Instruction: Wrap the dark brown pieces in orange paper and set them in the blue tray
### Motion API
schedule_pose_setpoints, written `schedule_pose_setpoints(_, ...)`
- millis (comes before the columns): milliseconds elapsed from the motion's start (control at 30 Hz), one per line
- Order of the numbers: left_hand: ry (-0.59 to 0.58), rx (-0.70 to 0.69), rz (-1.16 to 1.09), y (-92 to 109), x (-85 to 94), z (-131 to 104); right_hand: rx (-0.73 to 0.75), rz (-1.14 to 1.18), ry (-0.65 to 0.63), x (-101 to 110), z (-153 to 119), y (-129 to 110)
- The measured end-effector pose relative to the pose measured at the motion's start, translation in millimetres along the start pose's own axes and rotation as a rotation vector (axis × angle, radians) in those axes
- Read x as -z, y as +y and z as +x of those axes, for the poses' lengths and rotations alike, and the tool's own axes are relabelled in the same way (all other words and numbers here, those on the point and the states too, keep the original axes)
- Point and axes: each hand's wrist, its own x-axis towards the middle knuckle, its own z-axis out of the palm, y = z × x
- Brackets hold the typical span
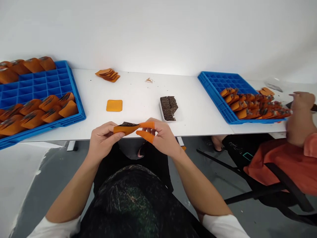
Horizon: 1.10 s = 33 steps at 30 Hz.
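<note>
Pinched at its left end by my left hand [104,135], an orange pouch [126,130] is held above the table's front edge. A dark, flat sheet [128,124] shows along the pouch's upper opening. My right hand [158,132] wears orange finger covers on the thumb and index finger. Its index fingertip touches the pouch's right end, while the thumb is spread below, with a gap between them. Beyond my hands lies a flat orange pouch [114,105]. A white tray [162,110] holds a stack of dark, thin pieces [169,107].
A blue divided crate [71,79] with filled orange pouches stands left; another blue crate [210,89] stands right. Fanned orange pouches [109,75] and rubber bands [149,80] lie near the wall. A co-worker's arm [300,119] reaches over the table at right, beside a black chair [274,188].
</note>
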Motion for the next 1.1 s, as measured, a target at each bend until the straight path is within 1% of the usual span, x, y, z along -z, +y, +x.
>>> schedule_pose_setpoints(33, -0.010, 0.010, -0.019, -1, -1.4, -1, -0.021, 0.061, 0.005, -4, -1, 4)
schedule_pose_setpoints(100, -0.017, 0.027, -0.036, -2, -2.7, -3, -0.022, 0.109, 0.051, -11, -2, 8)
schedule_pose_setpoints(233, 0.049, 0.034, -0.011, -4, 0.7, -9, 0.035, 0.070, 0.168, -15, -5, 11)
schedule_pose_setpoints(300, 0.043, -0.006, 0.060, -4, 3.1, -11, 0.066, 0.043, 0.200, -16, -7, 12)
schedule_pose_setpoints(467, -0.028, -0.176, 0.261, 0, 3.9, -11, 0.142, -0.037, 0.276, -21, -17, 14)
schedule_pose_setpoints(567, -0.041, -0.196, 0.307, 4, 1.1, -14, 0.182, -0.113, 0.273, -20, -23, 14)
schedule_pose_setpoints(667, -0.067, -0.194, 0.353, 9, -0.6, -23, 0.231, -0.198, 0.291, -19, -33, 15)
schedule_pose_setpoints(767, -0.167, -0.255, 0.409, 11, 1.7, -36, 0.249, -0.211, 0.255, -24, -51, 19)
schedule_pose_setpoints(867, -0.231, -0.311, 0.447, 7, 7.7, -55, 0.176, -0.132, 0.183, -37, -74, 27)
schedule_pose_setpoints(967, -0.261, -0.258, 0.472, -5, 11.2, -77, 0.120, -0.026, 0.103, -54, -97, 41)
schedule_pose_setpoints(1100, -0.321, -0.122, 0.458, -23, 6.1, -102, 0.021, 0.052, 0.030, -73, -114, 58)
